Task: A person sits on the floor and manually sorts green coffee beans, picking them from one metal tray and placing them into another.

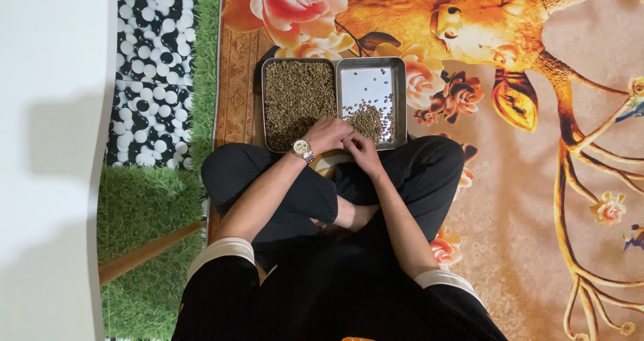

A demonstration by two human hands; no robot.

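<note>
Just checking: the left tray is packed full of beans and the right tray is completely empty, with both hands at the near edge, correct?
Not quite. The right tray is not empty: a small heap of beans lies at its near end, as the head view shows. The left tray is full, and the left hand and right hand are at the near edge.

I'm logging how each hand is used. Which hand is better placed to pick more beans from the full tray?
Left, probably. The left hand rests at the near edge of the full tray, fingers beside its beans. The right hand sits nearer the sparse tray, by its small pile.
</note>
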